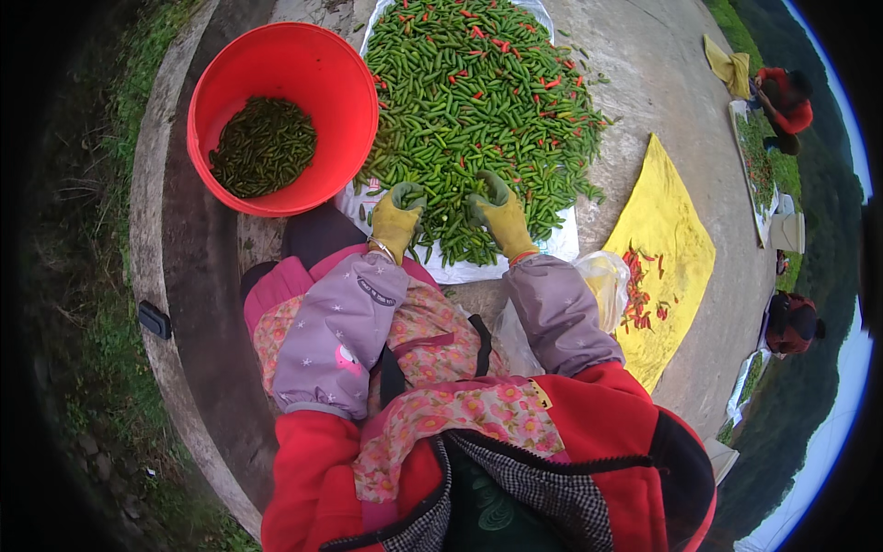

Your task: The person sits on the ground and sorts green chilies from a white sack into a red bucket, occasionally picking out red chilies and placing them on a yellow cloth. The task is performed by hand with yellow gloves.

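Observation:
A large heap of green chili peppers (483, 103) with some red ones lies on a white woven sack (567, 238). My left hand (398, 217), in a yellow and green work glove, rests at the heap's near edge with its fingers curled. To its right my right hand (503, 214), gloved alike, is at the same edge, fingers curled towards the left. Peppers lie between the two hands; whether either hand grips any cannot be told. At the upper left stands a red plastic bucket (345, 76) with dark green peppers (263, 146) in its bottom.
Red peppers (638, 293) lie on a yellow woven sack (666, 207) at right, beside a clear plastic bag (607, 276). A concrete curb (148, 207) carries a small black object (154, 319). Two people (786, 103) (790, 323) are farther right, near white buckets (788, 232).

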{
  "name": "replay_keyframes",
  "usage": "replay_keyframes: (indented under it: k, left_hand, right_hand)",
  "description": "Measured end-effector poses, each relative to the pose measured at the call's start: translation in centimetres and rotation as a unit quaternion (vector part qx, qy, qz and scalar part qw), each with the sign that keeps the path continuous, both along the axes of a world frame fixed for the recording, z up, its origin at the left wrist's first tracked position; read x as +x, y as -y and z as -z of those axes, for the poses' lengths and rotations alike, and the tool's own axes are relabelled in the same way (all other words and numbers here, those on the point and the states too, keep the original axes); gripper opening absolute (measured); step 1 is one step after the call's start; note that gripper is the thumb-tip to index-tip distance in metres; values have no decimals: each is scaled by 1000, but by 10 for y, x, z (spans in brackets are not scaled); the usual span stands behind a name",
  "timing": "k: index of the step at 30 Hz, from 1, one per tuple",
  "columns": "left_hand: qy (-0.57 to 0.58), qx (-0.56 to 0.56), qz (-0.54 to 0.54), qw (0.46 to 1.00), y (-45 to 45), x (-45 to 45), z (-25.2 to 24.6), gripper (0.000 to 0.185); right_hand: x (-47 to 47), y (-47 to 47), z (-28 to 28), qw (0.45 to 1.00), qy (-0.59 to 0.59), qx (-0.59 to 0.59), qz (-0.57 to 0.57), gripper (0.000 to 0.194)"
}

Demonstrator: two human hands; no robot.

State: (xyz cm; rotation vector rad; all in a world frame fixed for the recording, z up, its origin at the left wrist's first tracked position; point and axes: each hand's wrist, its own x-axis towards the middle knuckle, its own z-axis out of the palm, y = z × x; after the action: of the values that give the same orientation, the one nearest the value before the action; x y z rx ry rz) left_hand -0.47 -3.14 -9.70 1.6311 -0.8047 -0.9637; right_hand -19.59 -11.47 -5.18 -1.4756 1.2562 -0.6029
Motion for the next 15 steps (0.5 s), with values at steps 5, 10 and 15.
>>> replay_keyframes:
  k: [5,10,15]
  left_hand:
    - [-313,51,-91,944,-5,6,-18,23]
    - [-407,36,-71,910,-14,6,-29,27]
    - [-449,-70,-24,891,-23,10,-22,27]
  right_hand:
    - [-9,-5,-20,966,-160,-191,-63,73]
    - [16,-17,-32,921,-292,-187,-176,100]
    - [53,-25,-28,811,-455,-240,-279,101]
